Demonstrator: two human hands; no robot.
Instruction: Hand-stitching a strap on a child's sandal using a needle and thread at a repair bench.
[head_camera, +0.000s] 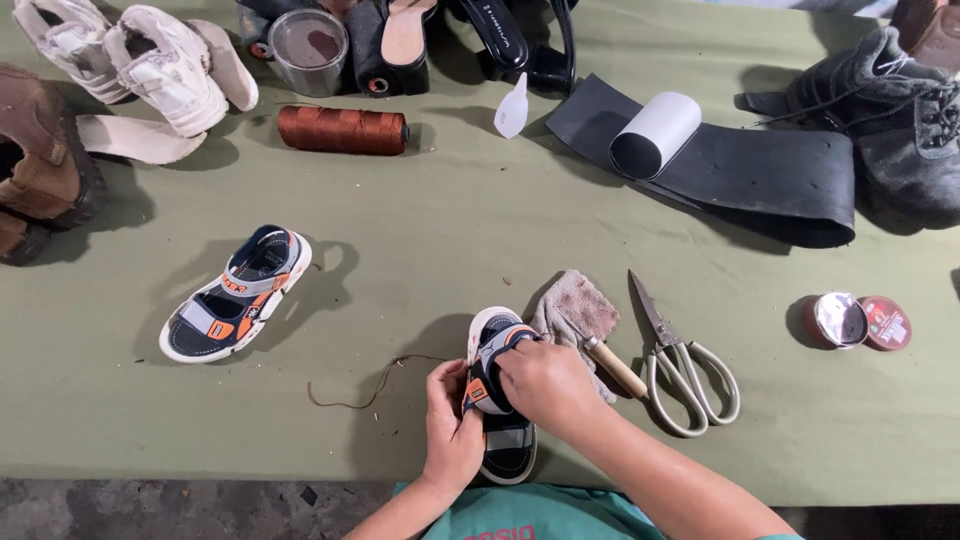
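Lying toe-away from the person at the near edge of the tabletop (420, 250), the small sandal (497, 400) is held by both hands. The left hand (450, 430) has its grip closed around the sandal's left side, thumb up against the strap area. The right hand (545, 385) covers the upper straps from the right, fingers curled down over them in a closed grip; what lies under the fingers cannot be seen.

Just right of the sandal, touching or nearly touching the right hand, lies a crumpled cloth (575, 308). A tool with a wooden handle (615, 367) rests on the cloth's lower edge, its working end hidden by the hand. Beside it lie large scissors (680, 375), blades pointing away from the person. A length of dark thread (365, 385) trails on the tabletop left of the hands.

The matching sandal (235, 295) lies well apart to the left, angled. Further back stand a spool of brown thread (342, 130), a white roll (655, 135) on a black rubber strip (760, 170), and a round container with a clear lid (308, 50). White sneakers (150, 60) and a brown shoe (45, 165) occupy the far left; a dark boot (900, 120) occupies the far right. An open round tin with its lid (858, 322) sits to the right, well apart from the scissors.
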